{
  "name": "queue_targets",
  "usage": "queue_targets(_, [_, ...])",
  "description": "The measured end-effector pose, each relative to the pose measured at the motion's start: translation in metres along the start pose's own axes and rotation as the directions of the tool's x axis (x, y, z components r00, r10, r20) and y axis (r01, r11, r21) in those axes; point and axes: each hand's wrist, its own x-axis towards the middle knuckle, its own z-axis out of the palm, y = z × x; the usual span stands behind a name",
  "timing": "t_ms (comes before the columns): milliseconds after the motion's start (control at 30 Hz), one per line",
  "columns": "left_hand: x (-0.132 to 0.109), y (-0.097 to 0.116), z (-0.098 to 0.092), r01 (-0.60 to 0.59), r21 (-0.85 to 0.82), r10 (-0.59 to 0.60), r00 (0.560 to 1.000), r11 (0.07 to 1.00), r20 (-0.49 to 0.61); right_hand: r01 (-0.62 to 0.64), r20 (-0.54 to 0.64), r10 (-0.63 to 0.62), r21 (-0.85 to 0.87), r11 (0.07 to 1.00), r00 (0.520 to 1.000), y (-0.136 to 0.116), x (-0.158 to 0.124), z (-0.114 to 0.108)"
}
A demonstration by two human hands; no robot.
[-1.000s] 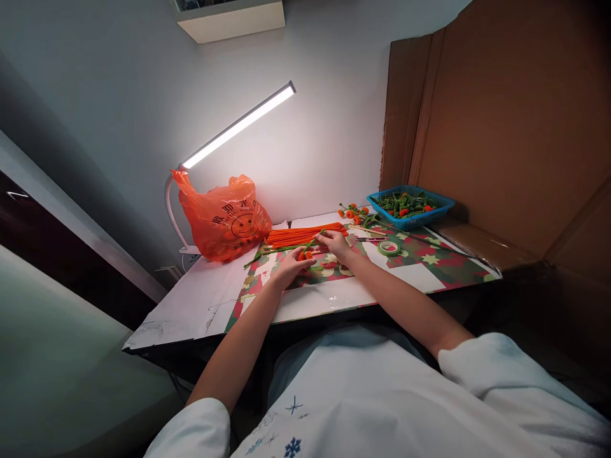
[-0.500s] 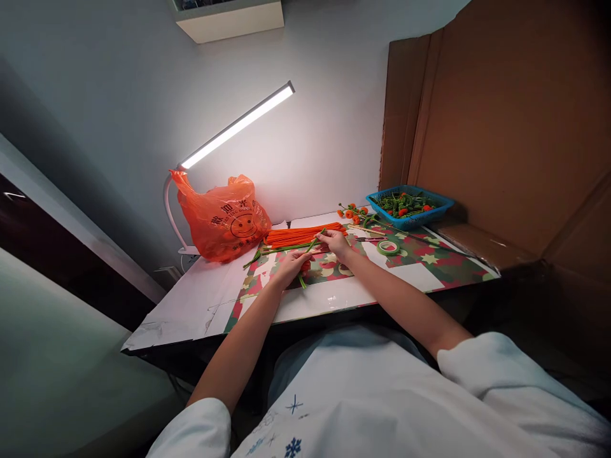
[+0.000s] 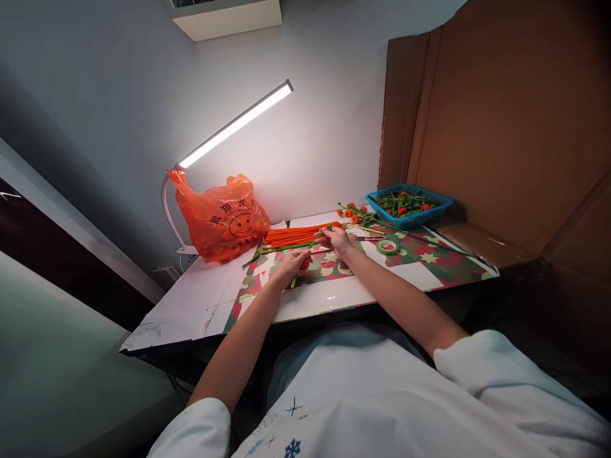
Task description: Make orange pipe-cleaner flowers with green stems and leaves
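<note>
A green pipe cleaner (image 3: 315, 241) runs slantwise between my two hands. My left hand (image 3: 292, 264) is closed around its lower part, and a green end pokes out below the fingers. An orange bit shows beside the left fingers, too small to make out. My right hand (image 3: 338, 243) pinches the upper part with thumb and fingertips. Just behind the hands lies a bundle of orange pipe cleaners (image 3: 296, 237), with some green pipe cleaners (image 3: 274, 249) along its front. To the right of my right hand rests a roll of green tape (image 3: 387, 247).
A blue basket (image 3: 409, 222) of green and orange pieces stands at the back right, beside small orange flowers (image 3: 352, 212). An orange plastic bag (image 3: 222, 219) sits at the left under a lit lamp (image 3: 236, 124). Cardboard (image 3: 496, 121) walls the right side.
The green end below my left hand has swung a little to the left. My right hand has shifted slightly along the pipe cleaner, its fingers turned a bit. Both hands keep their hold.
</note>
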Motion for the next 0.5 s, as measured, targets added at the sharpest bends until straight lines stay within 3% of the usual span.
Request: queue_targets(500, [-0.001,0.002,0.003,-0.009,0.051,0.009,1.0,0.999,0.004,-0.014,-0.086,0.022,0.089,0.996,0.996,-0.013,-0.005,0.002])
